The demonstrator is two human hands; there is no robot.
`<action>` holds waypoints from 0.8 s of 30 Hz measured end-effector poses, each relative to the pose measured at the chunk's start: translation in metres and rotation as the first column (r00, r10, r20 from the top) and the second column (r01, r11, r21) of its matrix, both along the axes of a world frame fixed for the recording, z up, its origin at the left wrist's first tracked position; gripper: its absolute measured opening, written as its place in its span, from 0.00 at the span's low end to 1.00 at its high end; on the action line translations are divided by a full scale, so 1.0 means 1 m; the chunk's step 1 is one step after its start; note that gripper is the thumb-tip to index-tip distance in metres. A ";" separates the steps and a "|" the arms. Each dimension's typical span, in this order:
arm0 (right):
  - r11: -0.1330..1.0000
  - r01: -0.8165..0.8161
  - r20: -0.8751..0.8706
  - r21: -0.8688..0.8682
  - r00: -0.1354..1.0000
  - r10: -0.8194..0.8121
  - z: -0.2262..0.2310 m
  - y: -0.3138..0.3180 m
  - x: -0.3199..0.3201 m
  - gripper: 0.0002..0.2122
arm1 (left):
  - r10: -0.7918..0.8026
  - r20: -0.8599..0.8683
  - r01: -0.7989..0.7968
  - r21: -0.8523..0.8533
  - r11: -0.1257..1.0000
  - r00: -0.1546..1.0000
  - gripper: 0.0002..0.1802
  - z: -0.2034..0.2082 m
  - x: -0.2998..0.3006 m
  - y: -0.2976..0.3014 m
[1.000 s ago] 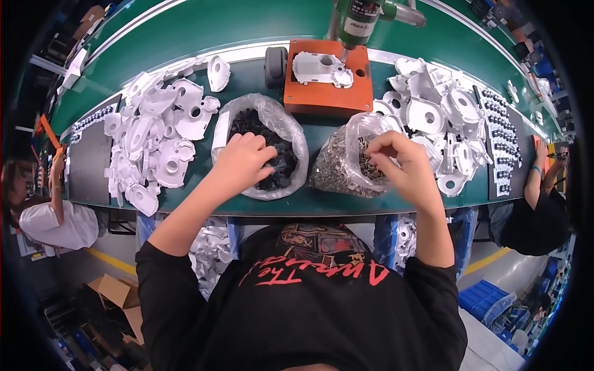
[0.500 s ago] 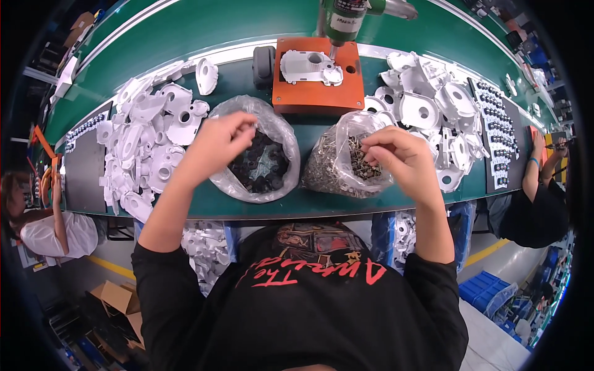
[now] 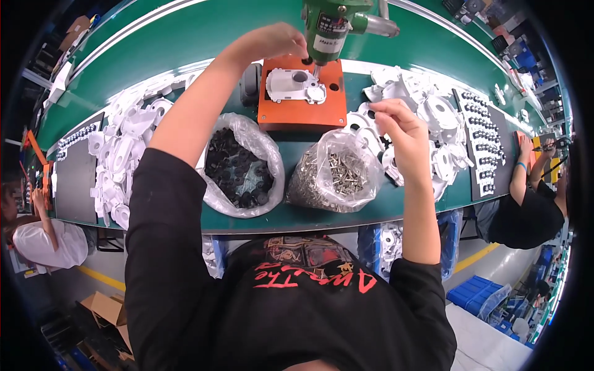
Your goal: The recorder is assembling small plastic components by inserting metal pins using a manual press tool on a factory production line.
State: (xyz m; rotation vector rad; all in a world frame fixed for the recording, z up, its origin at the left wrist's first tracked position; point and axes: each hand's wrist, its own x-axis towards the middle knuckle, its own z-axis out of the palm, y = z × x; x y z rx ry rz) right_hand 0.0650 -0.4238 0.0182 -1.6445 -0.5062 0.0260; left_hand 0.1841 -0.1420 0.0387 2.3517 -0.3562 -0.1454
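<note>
My left hand (image 3: 276, 41) reaches over the orange fixture block (image 3: 303, 117), fingers pinched together beside the green driver head (image 3: 328, 40). A small black round spot shows by its fingertips; I cannot tell if it is a held piece or a hole. On the block lies a white plastic housing (image 3: 284, 86), with the driver's tip down at its right end. My right hand (image 3: 401, 120) is raised right of the block, thumb and fingers closed; anything between them is too small to make out. Below it stands a clear bag of screws (image 3: 346, 173). Left of that is a bag of black knobs (image 3: 238, 167).
White housings are heaped at left (image 3: 133, 142) and right (image 3: 442, 117). A dark tray with rows of small parts (image 3: 486, 142) lies farther right. A dark grey box (image 3: 250, 85) stands beside the block. Other people sit at both ends of the green bench.
My left hand has moved from above the bag of black knobs, up and right, to the driver. My right hand has lifted away from the screw bag. The whole view has shifted slightly.
</note>
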 end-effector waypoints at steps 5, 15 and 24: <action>0.967 0.246 -0.113 -0.060 0.961 -0.252 -0.020 0.002 0.036 0.10 | -0.078 -0.295 0.127 0.150 0.981 0.952 0.12 0.016 0.004 -0.022; 0.977 0.197 -0.090 -0.076 0.975 -0.204 -0.028 0.047 0.068 0.08 | -0.294 -0.220 0.308 0.032 0.951 0.930 0.14 -0.033 0.023 -0.018; 0.950 0.216 0.203 -0.226 0.964 -0.170 -0.058 0.078 0.084 0.08 | 0.134 0.358 -0.165 0.056 0.985 0.924 0.16 -0.040 -0.067 -0.017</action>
